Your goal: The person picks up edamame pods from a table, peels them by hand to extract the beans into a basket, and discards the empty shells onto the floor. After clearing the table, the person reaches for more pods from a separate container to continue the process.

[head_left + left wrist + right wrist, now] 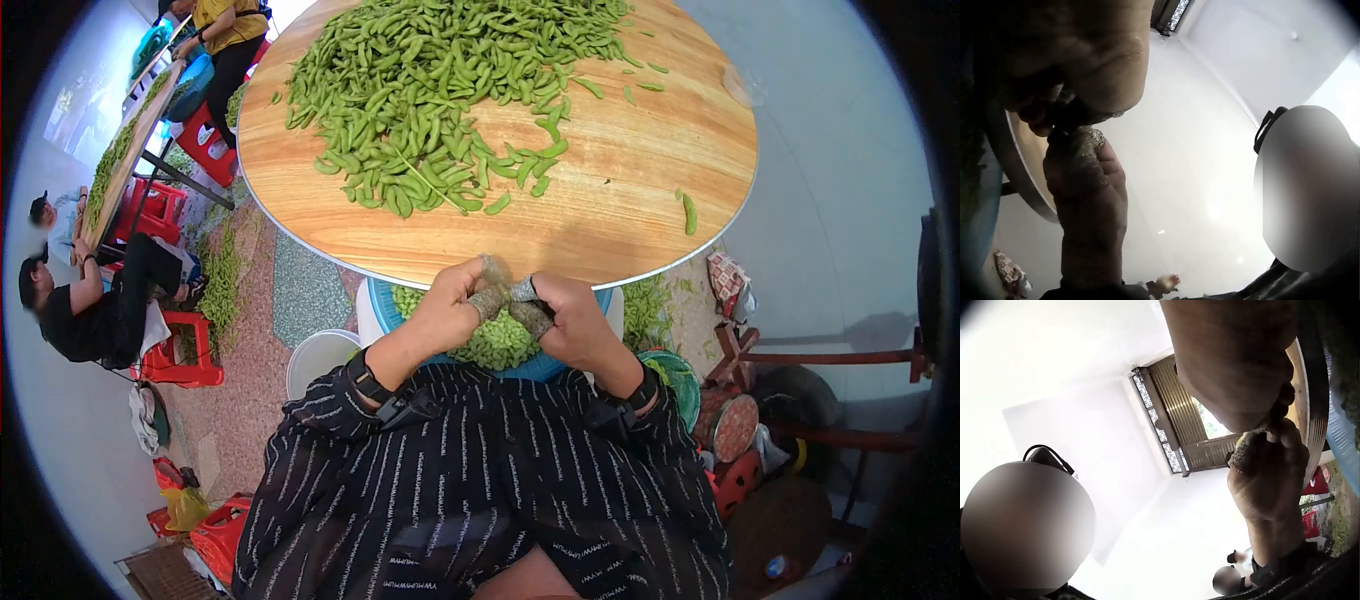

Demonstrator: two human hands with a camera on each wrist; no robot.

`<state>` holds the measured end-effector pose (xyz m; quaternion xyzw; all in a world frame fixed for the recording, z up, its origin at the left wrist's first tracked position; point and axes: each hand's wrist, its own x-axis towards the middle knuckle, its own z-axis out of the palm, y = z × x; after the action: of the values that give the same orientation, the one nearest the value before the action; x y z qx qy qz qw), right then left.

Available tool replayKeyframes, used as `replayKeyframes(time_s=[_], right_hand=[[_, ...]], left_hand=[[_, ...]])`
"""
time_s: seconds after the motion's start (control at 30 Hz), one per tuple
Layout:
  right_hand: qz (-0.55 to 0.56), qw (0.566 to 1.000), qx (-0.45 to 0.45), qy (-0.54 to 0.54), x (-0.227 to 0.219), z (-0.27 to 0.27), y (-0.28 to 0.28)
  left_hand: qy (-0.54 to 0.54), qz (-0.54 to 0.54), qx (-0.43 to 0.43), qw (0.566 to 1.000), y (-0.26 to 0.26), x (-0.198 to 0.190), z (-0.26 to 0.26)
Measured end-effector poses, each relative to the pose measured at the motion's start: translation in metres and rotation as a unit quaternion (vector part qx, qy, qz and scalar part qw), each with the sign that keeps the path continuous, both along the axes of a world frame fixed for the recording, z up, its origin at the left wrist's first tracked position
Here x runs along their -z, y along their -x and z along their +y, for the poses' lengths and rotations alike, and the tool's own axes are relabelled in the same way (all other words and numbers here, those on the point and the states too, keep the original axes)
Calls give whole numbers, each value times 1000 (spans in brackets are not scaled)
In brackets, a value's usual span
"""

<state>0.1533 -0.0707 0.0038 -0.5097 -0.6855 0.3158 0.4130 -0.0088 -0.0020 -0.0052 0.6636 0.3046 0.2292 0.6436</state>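
Both hands meet just off the near edge of a round wooden table (650,130), over a blue basin (380,303) of shelled green beans (495,345). My left hand (435,315) has its fingers curled, with thumb and forefinger pinching. Close against it, my right hand (578,320) pinches in the same way. Grey, worn coverings wrap the thumbs and some fingertips. Between the fingertips a small yellow-green bit of a bean pod (1239,441) shows; the fingers hide most of it. A large heap of green bean pods (420,90) lies on the table.
One loose pod (690,214) lies near the table's right edge. A white bucket (318,360) stands left of the basin, a green basket (675,385) to its right. Red stools (180,350), scattered pods and other people (85,300) at a long table are to the left.
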Motion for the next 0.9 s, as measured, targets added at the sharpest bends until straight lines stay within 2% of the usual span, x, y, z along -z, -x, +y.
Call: replayKeyframes(time_s=[0.07,0.1,0.17,0.23,0.3,0.37,0.43,0.53,0.57,0.6,0.63,0.67,0.7,0.73,0.77,0.8,0.83,0.9], right_hand=[[9,1000,1,3,1,-2,0],[19,1000,3,7,3,-3,0],[4,1000,1,4,7,-6,-2],[-11,1000,2,3,7,-8,-2],[90,994,3,62,4,-11,1],[135,988,-3,76,13,-10,2],[206,972,3,114,16,-9,1],[157,981,39,110,14,-14,-13],[170,975,37,140,10,-19,-22],[111,985,46,123,13,-26,-36],[53,991,54,107,16,-36,-52],[-35,978,71,194,13,-47,-70],[-123,949,87,278,10,-61,-88],[-180,938,140,262,18,-76,-101],[-236,920,193,245,33,-94,-115],[-292,889,230,269,56,-115,-134],[-346,851,267,291,78,-133,-150],[-341,841,280,313,98,-157,-163]], left_hand=[[159,-31,13,987,-2,-3,-2],[159,-32,11,987,-1,-1,-2],[246,-39,44,967,0,7,0],[240,-47,51,968,1,12,1],[244,-51,61,967,3,15,-1],[269,-64,14,961,2,14,-2],[258,-61,13,964,2,7,-5],[201,-32,31,979,10,-5,-6],[117,-27,45,992,12,-5,-9],[34,-22,57,998,14,-5,-11],[-89,38,87,992,20,-3,-8],[-93,38,84,991,21,-11,-7],[-189,94,94,973,21,-25,-6],[-282,148,103,942,21,-34,-4],[-342,100,53,933,21,-37,0],[-345,100,52,932,20,-39,10],[-380,116,9,918,20,-41,27],[-445,139,-97,880,12,-43,64]])
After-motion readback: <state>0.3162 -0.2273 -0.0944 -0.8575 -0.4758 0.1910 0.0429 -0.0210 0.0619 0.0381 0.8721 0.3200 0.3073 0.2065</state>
